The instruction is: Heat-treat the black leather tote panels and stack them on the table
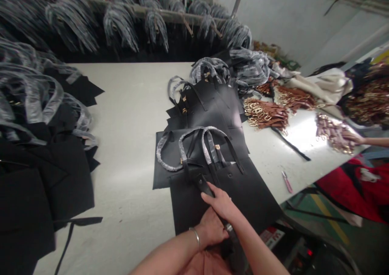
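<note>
A long black strap-like piece point(201, 183), seemingly leather, runs from the front of a black bag panel point(255, 198) down towards my body. My right hand point(221, 203) is closed around it near its far end, thumb lying along it. Closer to me, my left hand point(212, 226), below a silver bangle, is also closed on it, beside a small shiny metal part. Plastic-wrapped handles point(208, 145) and thin black straps with gold-coloured hardware lie on the panel's upper part. Much of the strap is hidden under my hands.
More black bag pieces point(212, 104) overlap behind. A pile of black panels with wrapped handles point(73, 169) covers the left side. Brown straps with gold clasps point(267, 114) and a pink-handled tool point(286, 181) lie right. Another person's hand point(357, 139) touches a brown bundle. Wrapped handles hang on a rack point(173, 13).
</note>
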### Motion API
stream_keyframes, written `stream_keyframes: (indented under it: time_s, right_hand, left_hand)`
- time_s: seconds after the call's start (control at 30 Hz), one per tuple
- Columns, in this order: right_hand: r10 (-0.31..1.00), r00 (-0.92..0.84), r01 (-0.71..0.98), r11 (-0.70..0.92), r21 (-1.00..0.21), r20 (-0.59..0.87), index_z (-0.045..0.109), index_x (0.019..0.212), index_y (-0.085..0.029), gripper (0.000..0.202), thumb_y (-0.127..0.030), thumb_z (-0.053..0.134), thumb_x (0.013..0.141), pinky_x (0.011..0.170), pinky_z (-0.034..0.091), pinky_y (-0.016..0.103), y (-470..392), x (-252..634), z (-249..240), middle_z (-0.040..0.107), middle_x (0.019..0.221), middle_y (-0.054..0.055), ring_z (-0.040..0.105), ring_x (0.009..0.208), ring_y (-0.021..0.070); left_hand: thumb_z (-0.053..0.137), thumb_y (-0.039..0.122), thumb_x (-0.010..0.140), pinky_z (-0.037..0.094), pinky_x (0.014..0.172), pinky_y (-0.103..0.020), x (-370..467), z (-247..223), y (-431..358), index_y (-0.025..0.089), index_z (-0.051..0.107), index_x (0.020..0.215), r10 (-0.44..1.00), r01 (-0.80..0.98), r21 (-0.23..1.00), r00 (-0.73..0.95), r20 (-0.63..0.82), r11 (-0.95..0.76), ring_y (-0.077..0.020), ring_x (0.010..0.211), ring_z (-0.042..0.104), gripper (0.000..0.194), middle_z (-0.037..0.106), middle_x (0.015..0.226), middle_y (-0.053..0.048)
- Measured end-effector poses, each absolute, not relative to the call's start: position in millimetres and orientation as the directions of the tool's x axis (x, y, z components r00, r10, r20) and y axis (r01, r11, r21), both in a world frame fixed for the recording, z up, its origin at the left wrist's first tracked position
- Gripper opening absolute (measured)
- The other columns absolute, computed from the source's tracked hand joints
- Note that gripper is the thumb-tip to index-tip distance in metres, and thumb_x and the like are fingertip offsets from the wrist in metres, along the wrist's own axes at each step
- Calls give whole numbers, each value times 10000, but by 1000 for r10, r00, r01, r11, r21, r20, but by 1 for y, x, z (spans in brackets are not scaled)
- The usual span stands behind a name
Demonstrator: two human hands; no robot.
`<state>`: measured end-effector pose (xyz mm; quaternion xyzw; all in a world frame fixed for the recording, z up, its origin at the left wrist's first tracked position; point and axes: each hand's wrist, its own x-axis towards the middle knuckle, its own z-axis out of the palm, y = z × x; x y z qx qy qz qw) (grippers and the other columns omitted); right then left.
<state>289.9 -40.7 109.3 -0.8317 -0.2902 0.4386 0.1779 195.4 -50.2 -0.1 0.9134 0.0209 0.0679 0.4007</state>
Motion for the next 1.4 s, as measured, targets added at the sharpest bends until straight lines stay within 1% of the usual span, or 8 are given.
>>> stream_keyframes:
  time_s: [0.53,0.77,0.93,1.0,1.1,1.2,1.3,1.4]
  right_hand:
    - [660,403,335,-751,-569,-634,580,1363,-191,587,-407,641,821,1049,407,443,-49,298,119,703,1237,115,602,1208,312]
    - [668,440,360,-744,-563,-600,549,1391,-188,613,-408,642,827,988,452,447,-27,287,125,733,1158,139,647,1139,325]
    - [730,484,333,-664,-670,-483,509,1421,-146,648,-401,614,834,998,466,420,-45,292,126,715,1192,144,647,1131,301]
    - [716,546,240,-631,-738,-435,512,1415,-163,660,-444,611,827,904,528,383,-72,302,127,739,1117,103,689,1014,271]
    - [539,593,-4,-741,-671,-599,434,1463,-190,750,-542,590,819,488,509,287,-111,324,128,681,631,-20,639,532,197]
    - [452,607,-78,-784,-616,-653,440,1448,-191,755,-550,611,806,413,447,250,-137,345,127,554,467,-77,557,425,166]
    - [414,640,-132,-771,-623,-647,461,1419,-204,723,-529,637,798,403,448,242,-149,358,124,591,566,-59,565,451,153]
    - [371,670,-206,-740,-641,-644,478,1396,-218,668,-493,643,809,380,442,233,-151,368,120,593,640,-51,561,449,136]
  left_hand:
    - [473,522,925,272,1167,-468,191,-13,-53,184,350,1502,71,98,729,995,-68,-678,-311,1368,402,680,472,1483,-93]
    - [439,332,945,233,1188,-448,191,-6,-49,228,244,1542,30,52,706,999,-43,-706,-265,1418,343,636,383,1547,-43]
    - [486,399,943,260,1171,-459,191,3,-43,205,360,1498,19,69,704,997,-78,-707,-289,1362,416,602,494,1468,-82]
    - [492,484,944,212,1186,-484,189,9,-40,197,418,1463,0,52,678,997,-77,-733,-304,1397,365,598,476,1479,-106]
    - [475,570,939,118,1204,-502,183,19,-32,200,365,1486,-31,-3,630,999,-33,-776,-302,1488,169,669,259,1596,-129]
    - [489,574,936,119,1204,-495,176,25,-27,208,325,1501,-41,-26,606,999,-11,-795,-295,1505,93,693,134,1629,-133]
    - [486,463,969,216,1194,-440,175,23,-21,207,401,1456,-32,-32,587,999,11,-809,-258,1467,261,556,298,1586,-112]
    - [456,267,985,307,1165,-412,180,18,-6,185,453,1418,143,108,524,989,27,-845,-229,1392,405,441,421,1520,-111]
